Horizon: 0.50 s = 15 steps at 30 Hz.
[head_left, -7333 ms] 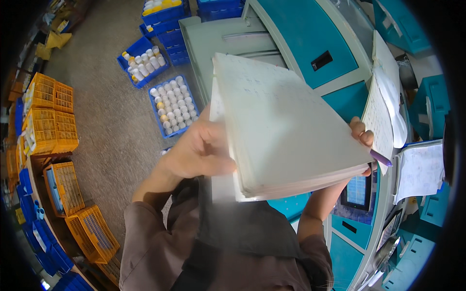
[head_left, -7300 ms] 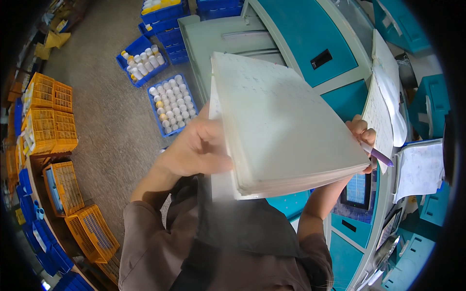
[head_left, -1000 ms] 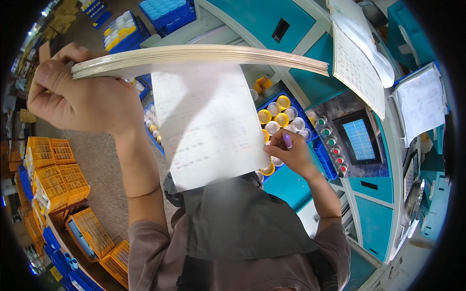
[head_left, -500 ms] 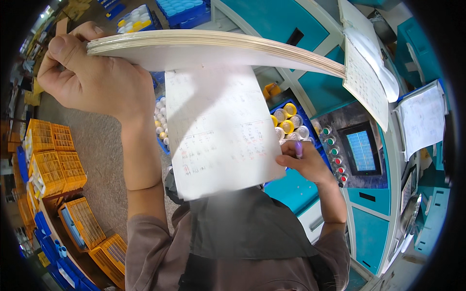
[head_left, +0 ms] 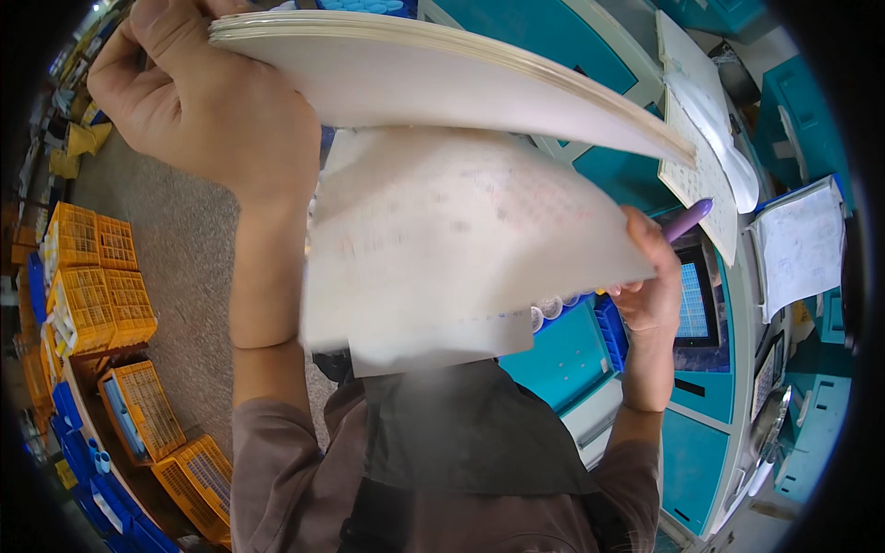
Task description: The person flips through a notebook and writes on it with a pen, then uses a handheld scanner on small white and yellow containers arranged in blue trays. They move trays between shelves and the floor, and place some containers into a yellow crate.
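My left hand [head_left: 217, 124] is closed on the far left corner of a thick stack of white sheets [head_left: 442, 78] and holds it raised. Below the stack, a loose-curving white sheet [head_left: 452, 230] with faint handwriting bends upward. Its right edge is pinched in my right hand [head_left: 653, 286], which also holds a purple pen [head_left: 689, 221] pointing up to the right. Another page [head_left: 442, 346] shows under that sheet, near my dark apron [head_left: 461, 424]. Some of my right fingers are hidden behind the sheet.
Teal machine cabinets with a lit screen [head_left: 693, 300] stand at right, where papers [head_left: 802, 235] hang. Yellow crates [head_left: 97, 276] are stacked at left beside blue bins [head_left: 88, 461]. Partly hidden round containers [head_left: 550, 307] sit beyond the sheet.
My right hand has moved up and to the right, lifting and bending the sheet's edge. My left hand and the stack have shifted upward and slightly right in view.
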Each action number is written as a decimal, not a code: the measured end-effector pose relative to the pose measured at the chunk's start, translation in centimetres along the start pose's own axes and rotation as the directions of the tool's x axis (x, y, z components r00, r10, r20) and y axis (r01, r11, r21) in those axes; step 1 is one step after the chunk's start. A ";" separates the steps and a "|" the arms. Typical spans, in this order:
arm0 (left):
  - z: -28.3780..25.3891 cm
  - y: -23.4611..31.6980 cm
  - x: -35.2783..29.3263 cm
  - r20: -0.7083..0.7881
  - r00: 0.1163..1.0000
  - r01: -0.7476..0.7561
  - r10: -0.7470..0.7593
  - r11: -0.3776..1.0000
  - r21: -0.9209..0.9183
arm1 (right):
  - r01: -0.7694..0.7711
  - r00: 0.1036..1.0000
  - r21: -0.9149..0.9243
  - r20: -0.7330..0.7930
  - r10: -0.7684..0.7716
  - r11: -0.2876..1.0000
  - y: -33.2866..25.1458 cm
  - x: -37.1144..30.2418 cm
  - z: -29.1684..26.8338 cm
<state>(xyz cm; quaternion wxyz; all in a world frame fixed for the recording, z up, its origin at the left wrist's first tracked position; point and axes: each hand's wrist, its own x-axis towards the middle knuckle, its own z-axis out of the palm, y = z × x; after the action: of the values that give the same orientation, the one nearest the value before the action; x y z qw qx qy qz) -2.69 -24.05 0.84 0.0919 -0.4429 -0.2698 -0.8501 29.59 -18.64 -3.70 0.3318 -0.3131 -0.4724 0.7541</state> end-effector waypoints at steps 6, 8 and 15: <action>-0.4 0.2 0.4 0.114 0.992 -0.052 0.054 0.998 -0.019 | 0.144 0.954 0.359 0.196 -0.226 0.922 -0.4 2.1 2.0; -0.6 0.2 0.4 0.119 0.991 -0.063 0.064 0.998 -0.008 | 0.118 0.970 0.419 0.146 -0.195 0.900 -0.6 2.2 2.5; -2.0 0.2 0.3 0.201 0.978 -0.066 0.060 0.997 0.027 | 0.062 0.941 0.609 0.229 -0.251 0.791 -0.3 3.0 3.3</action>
<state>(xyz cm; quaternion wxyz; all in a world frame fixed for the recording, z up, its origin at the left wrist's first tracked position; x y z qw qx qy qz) -4.23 -25.26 0.18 0.0986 -0.5328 -0.2777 -0.7933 25.34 -17.83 -2.73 0.4000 -0.0358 -0.2817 0.8714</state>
